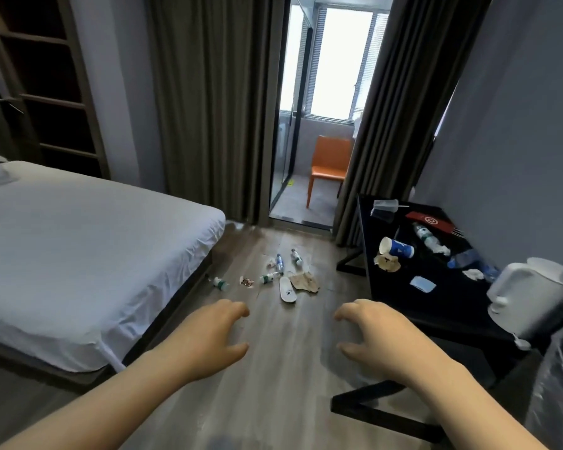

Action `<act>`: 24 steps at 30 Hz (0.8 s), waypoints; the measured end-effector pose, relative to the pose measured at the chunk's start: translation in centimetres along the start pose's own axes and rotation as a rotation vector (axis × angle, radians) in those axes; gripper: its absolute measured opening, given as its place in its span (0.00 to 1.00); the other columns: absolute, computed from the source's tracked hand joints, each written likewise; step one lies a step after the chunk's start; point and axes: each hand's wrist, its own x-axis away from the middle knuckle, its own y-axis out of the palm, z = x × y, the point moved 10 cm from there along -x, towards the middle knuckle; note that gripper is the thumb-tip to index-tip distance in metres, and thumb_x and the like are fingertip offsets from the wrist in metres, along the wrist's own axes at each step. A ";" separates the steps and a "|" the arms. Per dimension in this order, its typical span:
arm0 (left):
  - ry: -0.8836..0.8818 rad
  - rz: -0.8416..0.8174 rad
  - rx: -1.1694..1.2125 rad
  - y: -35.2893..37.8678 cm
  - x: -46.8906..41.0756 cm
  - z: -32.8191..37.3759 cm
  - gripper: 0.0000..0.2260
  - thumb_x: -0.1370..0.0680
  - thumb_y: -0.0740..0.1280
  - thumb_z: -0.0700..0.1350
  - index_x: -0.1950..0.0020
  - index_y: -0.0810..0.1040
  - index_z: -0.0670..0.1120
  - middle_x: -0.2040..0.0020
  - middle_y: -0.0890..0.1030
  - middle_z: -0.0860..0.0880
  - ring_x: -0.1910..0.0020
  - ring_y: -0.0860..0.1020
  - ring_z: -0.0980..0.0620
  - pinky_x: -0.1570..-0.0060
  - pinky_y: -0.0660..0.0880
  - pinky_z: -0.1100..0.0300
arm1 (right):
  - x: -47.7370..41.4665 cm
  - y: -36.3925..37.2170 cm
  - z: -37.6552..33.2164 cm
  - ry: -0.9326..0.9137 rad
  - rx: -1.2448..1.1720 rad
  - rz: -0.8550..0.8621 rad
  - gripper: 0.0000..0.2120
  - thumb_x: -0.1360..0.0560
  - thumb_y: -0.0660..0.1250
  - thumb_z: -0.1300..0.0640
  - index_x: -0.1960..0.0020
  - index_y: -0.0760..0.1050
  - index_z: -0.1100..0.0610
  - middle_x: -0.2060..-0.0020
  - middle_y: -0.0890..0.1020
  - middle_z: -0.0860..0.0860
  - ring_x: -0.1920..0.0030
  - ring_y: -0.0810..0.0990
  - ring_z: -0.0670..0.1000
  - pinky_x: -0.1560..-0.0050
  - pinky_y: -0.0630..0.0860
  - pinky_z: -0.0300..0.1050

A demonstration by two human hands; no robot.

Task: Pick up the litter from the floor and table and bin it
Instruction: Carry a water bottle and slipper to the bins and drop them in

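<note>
Litter lies on the wooden floor ahead: several small plastic bottles (279, 263), a crumpled brown paper (304, 281), a flat white lid-like piece (287, 289) and a small wrapper (247, 282). The black table (449, 297) at right carries a tipped blue paper cup (397, 248), a brown paper scrap (386, 262), crushed bottles (427, 237), tissues (472, 273), a clear cup (384, 208) and a red packet (431, 221). My left hand (208, 339) and my right hand (381, 339) hover over the floor, fingers loosely curled, holding nothing. The clear plastic liner (556, 378) at the right edge may be a bin.
A bed (78, 254) with a white sheet fills the left. A white kettle (533, 297) stands on the table's near end. Dark curtains (215, 108) frame a glass door to a balcony with an orange chair (329, 167). Open floor runs between bed and table.
</note>
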 end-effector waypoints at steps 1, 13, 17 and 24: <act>-0.003 0.000 0.005 0.3 -1.7 -0.6 0.23 0.26 0.65 0.59 0.32 0.68 0.55 0.36 0.73 0.56 0.38 0.72 0.58 0.40 0.70 0.63 | -1.8 0.3 0.7 -0.003 -0.001 -0.004 0.22 0.28 0.67 0.47 0.35 0.71 0.45 0.42 0.75 0.44 0.39 0.73 0.46 0.44 0.73 0.40; -0.069 0.010 0.014 0.5 -23.3 -6.4 0.22 0.26 0.66 0.58 0.33 0.70 0.55 0.37 0.73 0.58 0.40 0.73 0.60 0.41 0.69 0.67 | -24.0 1.1 10.5 -0.045 -0.064 -0.027 0.23 0.30 0.66 0.47 0.35 0.72 0.45 0.43 0.76 0.45 0.40 0.74 0.47 0.43 0.72 0.41; -0.070 -0.026 0.024 1.9 -29.0 -8.6 0.23 0.26 0.66 0.57 0.32 0.69 0.55 0.35 0.73 0.57 0.38 0.71 0.60 0.40 0.65 0.68 | -29.7 2.5 13.0 -0.031 -0.069 -0.072 0.23 0.30 0.67 0.46 0.36 0.72 0.44 0.43 0.76 0.45 0.40 0.75 0.48 0.43 0.72 0.42; -0.063 -0.064 0.062 4.0 -39.9 -15.4 0.23 0.27 0.67 0.57 0.34 0.70 0.55 0.40 0.74 0.56 0.42 0.72 0.60 0.43 0.67 0.68 | -41.2 4.8 15.3 -0.003 -0.077 -0.095 0.22 0.31 0.68 0.46 0.38 0.73 0.43 0.44 0.77 0.44 0.40 0.75 0.47 0.44 0.71 0.40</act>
